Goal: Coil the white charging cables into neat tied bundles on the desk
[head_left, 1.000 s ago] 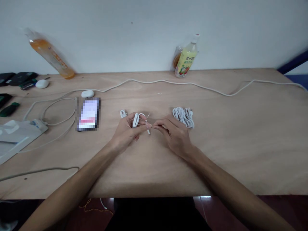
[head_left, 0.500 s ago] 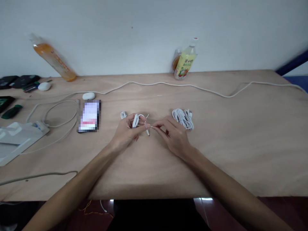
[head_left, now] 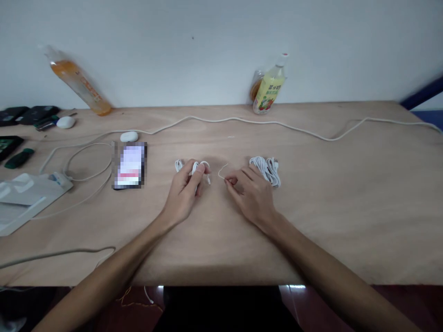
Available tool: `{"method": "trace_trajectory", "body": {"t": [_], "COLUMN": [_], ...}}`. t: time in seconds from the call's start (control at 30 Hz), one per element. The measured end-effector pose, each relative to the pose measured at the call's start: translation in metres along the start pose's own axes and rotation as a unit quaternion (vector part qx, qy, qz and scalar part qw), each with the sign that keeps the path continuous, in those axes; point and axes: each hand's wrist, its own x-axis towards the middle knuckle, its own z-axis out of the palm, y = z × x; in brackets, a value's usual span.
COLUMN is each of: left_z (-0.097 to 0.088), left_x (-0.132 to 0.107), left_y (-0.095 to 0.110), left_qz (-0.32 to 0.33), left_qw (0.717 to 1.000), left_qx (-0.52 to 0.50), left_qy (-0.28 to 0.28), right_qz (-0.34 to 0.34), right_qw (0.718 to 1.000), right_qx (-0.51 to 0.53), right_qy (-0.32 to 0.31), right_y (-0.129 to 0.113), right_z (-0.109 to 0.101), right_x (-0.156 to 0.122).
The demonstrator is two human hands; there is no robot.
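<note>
My left hand (head_left: pixel 186 186) is closed around a coiled white cable (head_left: pixel 205 165), whose plug end hangs out past the fingers. Between thumb and forefinger, my right hand (head_left: pixel 249 193) pinches a thin white twist tie (head_left: pixel 221 172), its bent free end pointing up and away. The two hands are a small gap apart over the table. Just beyond my right hand lie bundled white cables (head_left: pixel 266 169), folded in loops. A smaller white cable coil (head_left: pixel 178 165) rests just left of my left hand, partly hidden by it.
A long white cord (head_left: pixel 228 120) runs across the wooden table (head_left: pixel 332 216). On the left lie a phone (head_left: pixel 130 166), a white earbud case (head_left: pixel 129 136) and white packaging (head_left: pixel 31 196). An orange drink bottle (head_left: pixel 81 85) and a yellow drink bottle (head_left: pixel 270 87) lean on the wall.
The twist tie has come away from the left hand's cable and is now only in my right hand. My hands have drawn apart, and the left has closed more around the coil.
</note>
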Motion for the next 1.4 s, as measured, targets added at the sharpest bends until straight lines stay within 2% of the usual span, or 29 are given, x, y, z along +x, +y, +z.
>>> {"method": "trace_trajectory", "body": {"t": [0.17, 0.33, 0.57, 0.77, 0.97, 1.1, 1.17, 1.23, 1.3, 1.4], "left_z": [0.003, 0.005, 0.006, 0.006, 0.008, 0.009, 0.01, 0.011, 0.014, 0.018], "left_x": [-0.003, -0.001, 0.001, 0.001, 0.0, -0.001, -0.002, -0.004, -0.006, -0.009], "left_y": [0.003, 0.004, -0.002, 0.001, 0.001, 0.001, 0.002, 0.004, 0.005, 0.004], "left_qz": [0.023, 0.005, -0.054, -0.117, -0.169, -0.155, -0.134, -0.118, -0.104, -0.087], "left_qw": [1.0, 0.997, 0.988, 0.969, 0.944, 0.95, 0.956, 0.961, 0.965, 0.968], "left_qx": [-0.02, -0.063, -0.141, -0.212, -0.277, -0.266, -0.258, -0.248, -0.238, -0.232], "left_qy": [-0.003, -0.038, -0.018, -0.054, -0.061, -0.056, -0.039, -0.029, -0.032, -0.045], "right_qz": [0.005, 0.023, 0.04, 0.059, 0.045, 0.047, 0.065, 0.1, 0.142, 0.215], "right_qw": [0.999, 0.998, 0.999, 0.998, 0.998, 0.988, 0.974, 0.948, 0.903, 0.819], "right_qx": [-0.045, -0.045, -0.024, -0.003, 0.048, 0.131, 0.195, 0.276, 0.377, 0.502], "right_qy": [-0.03, -0.037, 0.001, 0.01, -0.017, -0.063, -0.09, -0.12, -0.15, -0.173], "right_y": [0.002, 0.001, -0.002, -0.001, -0.006, -0.011, -0.016, -0.021, -0.027, -0.033], "right_z": [0.005, 0.006, 0.005, 0.003, -0.001, -0.005, -0.008, -0.011, -0.013, -0.011], "right_x": [-0.005, -0.006, -0.003, -0.002, -0.001, -0.002, -0.001, 0.001, 0.002, 0.004]}}
